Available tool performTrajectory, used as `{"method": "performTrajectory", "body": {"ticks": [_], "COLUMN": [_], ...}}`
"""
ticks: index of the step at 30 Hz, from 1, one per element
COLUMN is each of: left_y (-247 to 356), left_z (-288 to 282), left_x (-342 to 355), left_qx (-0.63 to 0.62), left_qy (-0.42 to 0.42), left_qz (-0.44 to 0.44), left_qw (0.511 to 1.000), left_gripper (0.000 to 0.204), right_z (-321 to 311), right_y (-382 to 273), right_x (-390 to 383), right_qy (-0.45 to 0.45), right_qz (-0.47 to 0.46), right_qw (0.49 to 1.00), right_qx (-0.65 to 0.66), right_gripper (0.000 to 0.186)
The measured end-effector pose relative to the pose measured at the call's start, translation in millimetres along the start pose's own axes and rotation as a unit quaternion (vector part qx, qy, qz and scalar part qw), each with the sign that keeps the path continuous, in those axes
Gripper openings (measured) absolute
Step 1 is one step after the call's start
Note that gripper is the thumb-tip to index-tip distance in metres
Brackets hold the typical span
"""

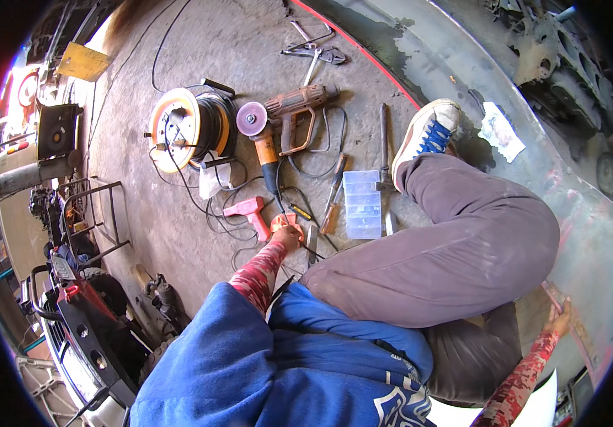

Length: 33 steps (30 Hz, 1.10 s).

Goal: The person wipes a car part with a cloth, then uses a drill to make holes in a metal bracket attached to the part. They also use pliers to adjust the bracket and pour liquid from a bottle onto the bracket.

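2 hands are set well apart, the left among the tools and the right on bodywork. The left hand (289, 238) reaches to an orange item (278, 220) low on the concrete floor (185, 260), just beside a pink gun-shaped tool (252, 212); its fingers seem closed on that item, though the hand hides part of it. The right hand (561, 320) rests at the edge of a worn panel (594, 245), perhaps to steady the body during the reach; whether its fingers grip or merely touch cannot be told.

The angle grinder (267, 153) lies with its purple disc pointing away from the person and its rear end nearer, which probably makes it safer and quicker to pick up. Behind it lies a rusty power tool (296, 107), and the cable reel (177, 130) stands close by, likely so that cords reach. A clear plastic case (362, 204) lies beside the bent leg (449, 242), presumably keeping small parts together within reach.
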<state>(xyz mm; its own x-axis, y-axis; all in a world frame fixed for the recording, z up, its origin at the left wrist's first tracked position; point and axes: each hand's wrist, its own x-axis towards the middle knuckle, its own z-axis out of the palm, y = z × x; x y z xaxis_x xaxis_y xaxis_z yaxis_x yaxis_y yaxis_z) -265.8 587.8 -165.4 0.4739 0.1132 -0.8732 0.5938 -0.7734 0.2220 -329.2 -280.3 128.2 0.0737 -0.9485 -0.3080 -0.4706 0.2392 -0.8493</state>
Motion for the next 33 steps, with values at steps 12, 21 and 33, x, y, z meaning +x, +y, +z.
{"method": "performTrajectory", "body": {"ticks": [12,21,33], "left_y": [-31,80,109], "left_z": [-1,-35,-44], "left_x": [9,-26,-31], "left_qx": [0.211,0.034,0.092], "left_qy": [0.072,0.17,0.164], "left_qz": [-0.026,-0.048,-0.1], "left_qw": [0.974,0.984,0.977], "left_gripper": [0.034,0.026,0.04], "right_z": [1,2,-1], "right_y": [3,6,10], "right_x": [4,7,11], "right_qy": [-0.002,0.01,0.001], "right_qz": [-0.023,0.002,-0.004], "right_qw": [1.0,1.0,1.0], "right_qx": [0.014,0.018,0.028], "right_gripper": [0.047,0.051,0.055]}}
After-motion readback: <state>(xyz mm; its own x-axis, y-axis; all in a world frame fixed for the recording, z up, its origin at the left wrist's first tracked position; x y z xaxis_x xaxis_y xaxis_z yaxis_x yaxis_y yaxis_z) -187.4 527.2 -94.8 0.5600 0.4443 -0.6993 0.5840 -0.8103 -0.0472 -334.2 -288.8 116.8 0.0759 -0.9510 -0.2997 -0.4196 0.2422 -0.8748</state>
